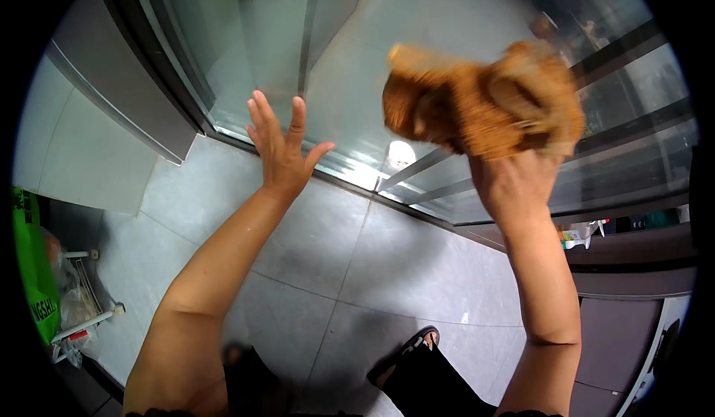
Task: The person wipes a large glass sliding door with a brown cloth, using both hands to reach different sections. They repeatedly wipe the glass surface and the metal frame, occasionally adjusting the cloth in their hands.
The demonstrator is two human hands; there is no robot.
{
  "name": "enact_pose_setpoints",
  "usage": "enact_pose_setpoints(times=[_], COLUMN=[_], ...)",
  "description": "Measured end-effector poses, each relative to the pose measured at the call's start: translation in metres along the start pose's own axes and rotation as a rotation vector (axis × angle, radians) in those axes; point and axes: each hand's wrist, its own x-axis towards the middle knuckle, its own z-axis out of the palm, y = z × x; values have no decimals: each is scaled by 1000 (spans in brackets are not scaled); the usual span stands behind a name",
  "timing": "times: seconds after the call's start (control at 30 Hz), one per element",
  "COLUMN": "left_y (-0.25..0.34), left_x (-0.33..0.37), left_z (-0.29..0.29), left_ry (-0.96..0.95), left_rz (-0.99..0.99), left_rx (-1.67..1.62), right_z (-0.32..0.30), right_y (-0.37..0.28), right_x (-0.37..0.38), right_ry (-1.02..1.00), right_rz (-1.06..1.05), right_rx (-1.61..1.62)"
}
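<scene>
A bunched orange-brown cloth (484,100), blurred by motion, is in my right hand (518,182); its folds hide most of my fingers. The cloth is up against or just in front of the dark-framed glass door (342,96); I cannot tell whether it touches the pane. To the left, my left hand (283,149) is raised with its fingers spread and holds nothing. It is nearest to the glass at the left part of the door, and contact cannot be made out.
Grey floor tiles (298,245) lie below, with my sandalled foot (417,342) on them. At the left edge stands a white wire rack (89,290) beside a green bag (33,268). A dark cabinet (614,342) is at the lower right.
</scene>
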Motion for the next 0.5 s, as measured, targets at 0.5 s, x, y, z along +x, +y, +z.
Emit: enact_pose_setpoints(times=[0.5], left_y=[4], left_x=[9], left_z=[1], left_ry=[-3], left_rz=[-14], left_rx=[-12], right_z=[137], right_y=[-91], right_x=[-118], right_ry=[-337], right_rz=[14], right_rx=[377])
